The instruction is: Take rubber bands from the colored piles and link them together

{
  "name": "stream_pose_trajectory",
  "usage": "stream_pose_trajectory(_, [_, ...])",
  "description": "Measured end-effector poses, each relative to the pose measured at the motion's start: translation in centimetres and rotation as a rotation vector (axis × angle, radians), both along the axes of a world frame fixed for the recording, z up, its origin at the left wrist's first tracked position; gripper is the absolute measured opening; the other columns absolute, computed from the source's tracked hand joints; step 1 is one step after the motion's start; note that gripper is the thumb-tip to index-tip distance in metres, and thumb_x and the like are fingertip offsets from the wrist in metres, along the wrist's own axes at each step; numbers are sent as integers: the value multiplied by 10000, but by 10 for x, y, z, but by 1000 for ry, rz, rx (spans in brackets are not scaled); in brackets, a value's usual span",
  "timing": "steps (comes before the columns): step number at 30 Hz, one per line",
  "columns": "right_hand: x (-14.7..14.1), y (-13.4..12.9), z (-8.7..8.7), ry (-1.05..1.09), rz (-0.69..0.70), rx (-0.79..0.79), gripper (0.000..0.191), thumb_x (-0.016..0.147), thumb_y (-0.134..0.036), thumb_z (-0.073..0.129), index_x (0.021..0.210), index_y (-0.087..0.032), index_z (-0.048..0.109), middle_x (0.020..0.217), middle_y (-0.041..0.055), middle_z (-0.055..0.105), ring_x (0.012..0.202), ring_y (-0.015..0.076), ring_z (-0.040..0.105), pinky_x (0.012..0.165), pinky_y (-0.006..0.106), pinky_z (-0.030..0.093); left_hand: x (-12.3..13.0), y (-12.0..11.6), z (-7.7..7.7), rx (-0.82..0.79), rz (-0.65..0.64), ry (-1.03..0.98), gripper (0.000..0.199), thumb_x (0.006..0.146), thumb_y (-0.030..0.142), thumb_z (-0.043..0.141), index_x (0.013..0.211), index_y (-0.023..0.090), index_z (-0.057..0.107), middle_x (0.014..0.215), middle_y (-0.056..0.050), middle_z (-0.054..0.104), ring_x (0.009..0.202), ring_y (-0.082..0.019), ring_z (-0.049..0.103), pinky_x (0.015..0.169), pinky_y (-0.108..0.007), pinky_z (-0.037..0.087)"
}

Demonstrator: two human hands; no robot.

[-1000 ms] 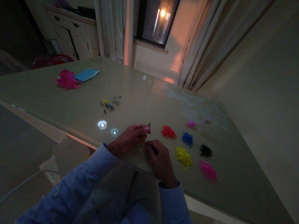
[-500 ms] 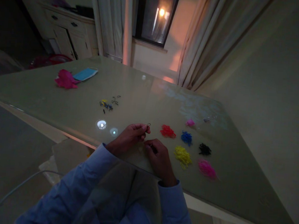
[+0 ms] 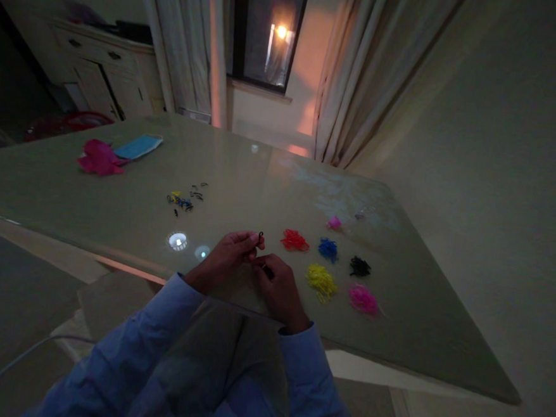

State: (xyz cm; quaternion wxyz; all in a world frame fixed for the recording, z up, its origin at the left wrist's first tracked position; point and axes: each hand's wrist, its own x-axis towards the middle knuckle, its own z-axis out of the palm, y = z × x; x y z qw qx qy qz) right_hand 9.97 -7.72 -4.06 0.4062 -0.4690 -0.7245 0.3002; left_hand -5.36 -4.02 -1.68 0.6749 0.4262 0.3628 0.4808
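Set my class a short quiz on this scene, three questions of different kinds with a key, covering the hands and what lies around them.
1. Multiple choice. Which of these piles lies nearest the right hand?
A) pink bands
B) yellow bands
C) black bands

2. True or false? The blue face mask lies beside the crumpled pink item.

3. Fill the gap. The left hand pinches a small ____ loop.

Key: 1. B; 2. True; 3. black
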Motion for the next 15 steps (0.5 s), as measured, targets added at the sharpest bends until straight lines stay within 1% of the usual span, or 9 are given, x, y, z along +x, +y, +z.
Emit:
stream_pose_trajectory(2, [-1,0,-2,-3,-25,-8,128,885,-173,583,906,-175,709,853,42,697,717,146,595,687,254,443,4,-1,7,42,-16,38,415,712,517,792,761,120,678,655,4,570,541,-61,444,513,-192,352])
stream_pose_trajectory(4, [-2,1,-2,-10,-46,-27,120,887,-177,587,910,-176,704,838,37,691,691,142,589,670,250,442,11,-1,18,88,-41,57,411,732,521,774,768,124,678,615,15,550,519,-62,433,495,-193,338])
stream_pose_trajectory(8, [-3,2,-1,-85,-31,-25,128,854,-110,601,885,-180,705,844,26,687,699,134,586,675,239,436,32,0,48,194,-101,107,385,771,507,740,809,128,691,609,9,560,519,-71,444,483,-196,334])
stream_pose_trajectory(10, [-3,1,0,-146,-35,5,118,847,-100,613,876,-166,707,851,34,698,735,143,600,694,241,435,47,2,63,272,-140,146,386,779,507,728,809,124,698,624,-2,583,537,-76,457,500,-199,355])
stream_pose_trajectory(12, [-3,1,-1,-224,-47,27,100,859,-115,613,871,-150,706,849,45,712,750,151,617,697,243,437,66,6,74,349,-204,184,398,790,519,702,795,122,694,642,-11,602,540,-78,463,509,-203,365])
stream_pose_trajectory(15, [-3,3,-6,-428,-36,72,144,887,-117,564,882,-135,707,840,67,732,738,166,645,684,250,459,97,16,83,479,-299,290,388,845,506,619,779,128,679,659,-11,610,539,-80,471,522,-205,370])
